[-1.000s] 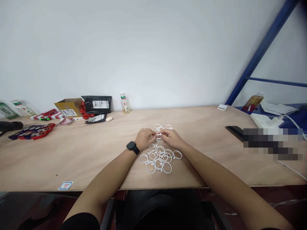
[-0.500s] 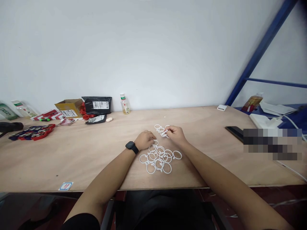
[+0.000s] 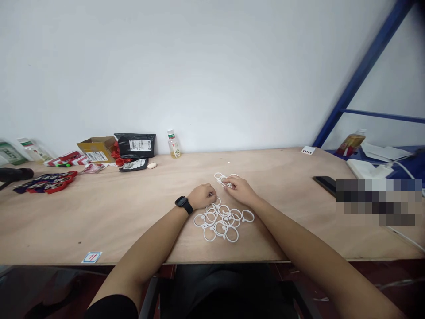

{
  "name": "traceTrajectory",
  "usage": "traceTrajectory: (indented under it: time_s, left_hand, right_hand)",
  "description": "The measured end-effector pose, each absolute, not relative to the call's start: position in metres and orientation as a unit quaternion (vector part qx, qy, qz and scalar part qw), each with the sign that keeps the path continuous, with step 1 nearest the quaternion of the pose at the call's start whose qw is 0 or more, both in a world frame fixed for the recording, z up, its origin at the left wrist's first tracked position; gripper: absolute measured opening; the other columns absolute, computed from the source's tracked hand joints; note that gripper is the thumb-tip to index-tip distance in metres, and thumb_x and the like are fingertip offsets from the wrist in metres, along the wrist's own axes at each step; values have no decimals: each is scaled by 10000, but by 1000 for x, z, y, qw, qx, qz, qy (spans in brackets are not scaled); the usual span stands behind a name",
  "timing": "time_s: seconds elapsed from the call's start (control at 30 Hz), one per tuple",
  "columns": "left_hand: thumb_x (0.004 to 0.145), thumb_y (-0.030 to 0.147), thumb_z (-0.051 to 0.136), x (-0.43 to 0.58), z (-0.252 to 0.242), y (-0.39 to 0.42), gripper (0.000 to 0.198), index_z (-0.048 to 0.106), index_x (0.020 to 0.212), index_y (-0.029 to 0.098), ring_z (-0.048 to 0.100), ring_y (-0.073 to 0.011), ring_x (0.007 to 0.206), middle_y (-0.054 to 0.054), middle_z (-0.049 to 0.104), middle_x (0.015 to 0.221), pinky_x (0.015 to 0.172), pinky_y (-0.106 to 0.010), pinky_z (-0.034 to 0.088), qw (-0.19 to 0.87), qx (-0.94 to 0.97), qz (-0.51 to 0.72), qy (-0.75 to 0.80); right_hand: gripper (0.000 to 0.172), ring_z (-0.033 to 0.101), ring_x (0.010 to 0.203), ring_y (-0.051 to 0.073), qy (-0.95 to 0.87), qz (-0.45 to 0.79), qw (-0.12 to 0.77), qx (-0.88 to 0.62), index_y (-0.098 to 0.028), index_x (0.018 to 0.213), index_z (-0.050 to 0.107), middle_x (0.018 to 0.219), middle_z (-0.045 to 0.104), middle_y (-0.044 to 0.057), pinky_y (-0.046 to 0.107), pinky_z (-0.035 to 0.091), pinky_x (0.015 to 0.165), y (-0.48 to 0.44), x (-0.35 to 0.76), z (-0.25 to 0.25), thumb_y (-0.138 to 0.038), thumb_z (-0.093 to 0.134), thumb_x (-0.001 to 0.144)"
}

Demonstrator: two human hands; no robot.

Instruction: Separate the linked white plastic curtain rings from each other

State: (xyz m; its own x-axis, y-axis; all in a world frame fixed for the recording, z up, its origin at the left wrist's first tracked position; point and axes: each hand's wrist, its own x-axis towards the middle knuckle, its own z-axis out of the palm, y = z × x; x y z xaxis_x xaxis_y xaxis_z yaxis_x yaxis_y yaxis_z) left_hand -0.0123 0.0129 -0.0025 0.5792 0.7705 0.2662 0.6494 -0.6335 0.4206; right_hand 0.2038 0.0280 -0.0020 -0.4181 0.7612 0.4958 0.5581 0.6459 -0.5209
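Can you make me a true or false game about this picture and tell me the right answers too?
1. A black watch is on the person's left wrist. True.
2. The right hand is at the smaller group of rings, the one nearer the wall. True.
3. All the rings in the larger group are red. False: the larger group of rings is white.
4. The left hand is wrapped around a drink bottle. False: the left hand is beside the larger group of rings.
5. The cardboard box is on the person's right. False: it is on the left.
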Motion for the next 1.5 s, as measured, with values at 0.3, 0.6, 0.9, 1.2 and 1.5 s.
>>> traceTrajectory:
  time_s: [0.3,0.6,0.9,1.2,1.5]
  left_hand:
    - [864,208,371,-3,-9,16,212,572,906,155,512,-127,667,6,556,706,665,-252,420,346,709,442,427]
    - [844,301,507,8,-4,11,257,604,1018,139,516,-92,584,17,550,654,587,-223,457,463,599,536,373]
    - [701,343,743,9,-7,9,273,656,820,114,665,-161,769,-71,719,825,773,-313,525,494,601,533,334]
    - [738,408,723,8,-10,14,355,637,922,117,688,-185,849,-83,724,867,848,-345,527,497,593,544,324]
    - [831,412,619,5,-5,6,297,731,934,157,669,-201,869,-76,741,943,818,-314,512,317,711,478,407]
  right_hand:
    - [329,552,660,126,-872,160,324,-330,-229,1101,658,892,694,18,257,425,656,2,186,7,-228,674,772]
    - [361,567,669,143,-775,186,417,-437,-197,1116,602,903,663,38,261,432,622,12,191,2,-333,643,784]
    - [249,551,581,125,-748,339,406,-401,-170,934,686,767,681,25,235,416,543,21,189,-8,-366,584,818]
    - [227,569,655,131,-778,291,387,-401,-166,939,671,834,693,35,245,438,611,23,193,-8,-336,565,834]
    - [278,617,752,156,-715,342,463,-396,-171,977,640,892,686,61,289,501,696,21,192,-5,-386,600,807]
